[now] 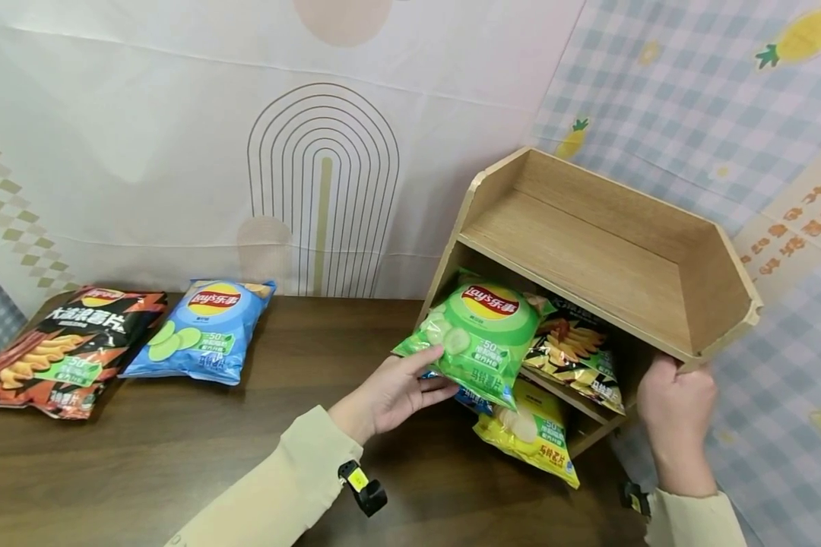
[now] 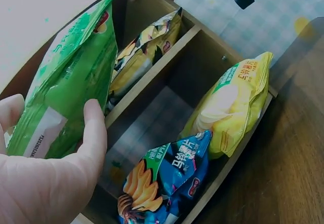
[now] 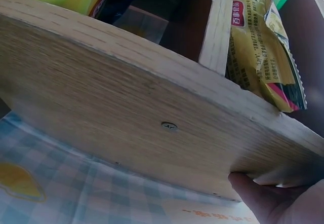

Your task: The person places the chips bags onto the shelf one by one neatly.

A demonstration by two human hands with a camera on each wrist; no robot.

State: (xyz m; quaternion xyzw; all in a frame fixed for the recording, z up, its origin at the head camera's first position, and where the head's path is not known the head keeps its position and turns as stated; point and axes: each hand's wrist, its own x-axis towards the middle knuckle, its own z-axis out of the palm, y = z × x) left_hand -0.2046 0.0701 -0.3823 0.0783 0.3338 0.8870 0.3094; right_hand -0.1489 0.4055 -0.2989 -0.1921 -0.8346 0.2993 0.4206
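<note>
My left hand [image 1: 400,393] pinches a green bag of Lay's chips [image 1: 482,334] by its lower left side, thumb on one face, at the upper opening of a small wooden shelf [image 1: 588,235]. With my right hand [image 1: 677,410] I grip the shelf's right side, just under its top board; those fingertips are partly hidden. A black-and-gold chip bag [image 1: 575,349] stands in the upper compartment, right of the green one. Below, a yellow chip bag [image 1: 537,437] and a blue chip bag [image 2: 169,178] lean out of the lower compartment.
On the brown table [image 1: 301,448], a black-and-red chip bag [image 1: 75,349] and a light blue chip bag [image 1: 205,330] lie to the left. A patterned cloth [image 1: 144,137] hangs behind, and a blue checked cloth [image 1: 670,99] borders the shelf's back and right.
</note>
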